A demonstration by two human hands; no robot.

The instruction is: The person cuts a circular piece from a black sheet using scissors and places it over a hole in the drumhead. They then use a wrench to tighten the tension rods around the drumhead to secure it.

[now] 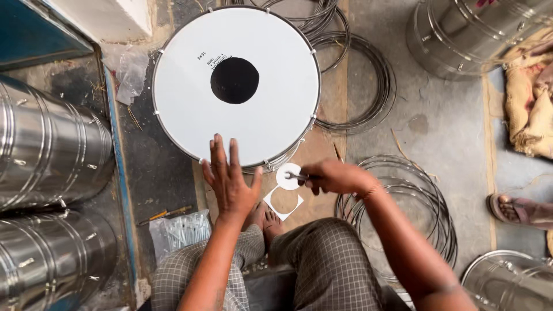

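Note:
A large drum [236, 86] with a white head and a black centre dot stands on the floor in front of me. My left hand [229, 179] lies flat, fingers spread, on the near edge of the head. My right hand [334, 176] is closed on a small metal wrench [296, 177] pointed at the drum's rim at the lower right. Under the wrench lies a white paper disc [287, 176] and a white paper square [283, 203] with a round hole cut out, on the floor by my bare feet.
Steel drum shells stand at the left [49, 150], lower left [55, 253], upper right [466, 37] and lower right [507, 282]. Metal hoops [403, 190] are piled right of me, more behind the drum [357, 75]. A bag of bolts [181, 230] lies by my knee. Another person's sandalled foot [518, 208] is at right.

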